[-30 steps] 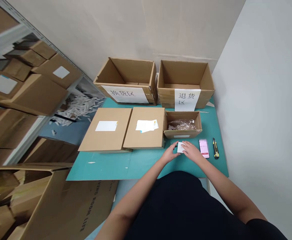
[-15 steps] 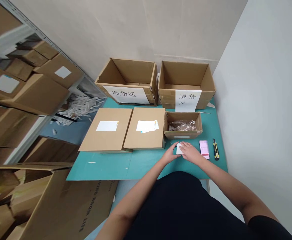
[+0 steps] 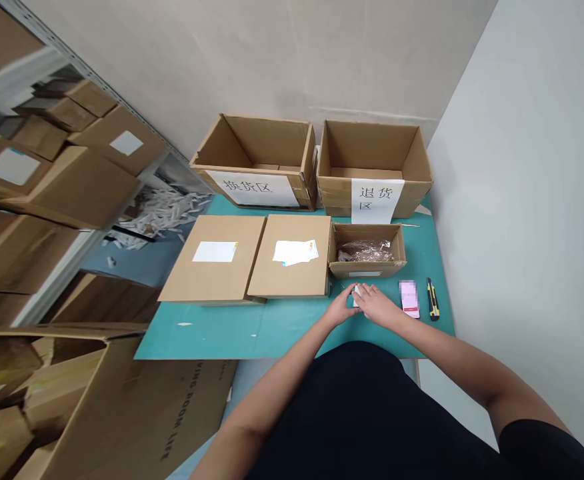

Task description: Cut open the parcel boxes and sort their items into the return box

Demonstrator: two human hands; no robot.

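Observation:
A small white box-like item (image 3: 357, 297) lies on the green table, mostly covered by my hands. My left hand (image 3: 341, 308) grips it from the left, thumb at the near edge and fingers at the far edge. Across its top lies my right hand (image 3: 372, 303), fingers stretched out flat and touching it. To the right are a phone (image 3: 409, 300) with a lit pink screen and a black and yellow utility knife (image 3: 433, 300). Just behind my hands stands a small open carton (image 3: 367, 269) with crumpled clear plastic wrap (image 3: 367, 251) inside.
Two closed cartons (image 3: 217, 280) (image 3: 292, 280) with white labels stand on the left of the table (image 3: 207, 337). Two large open cartons (image 3: 252, 143) (image 3: 372, 147) with paper signs line the back wall. Loaded shelves (image 3: 87, 233) and a big carton (image 3: 137, 400) flank the left side.
My right hand has slid slightly left over the white item and now covers more of it. My left hand stays at its edge.

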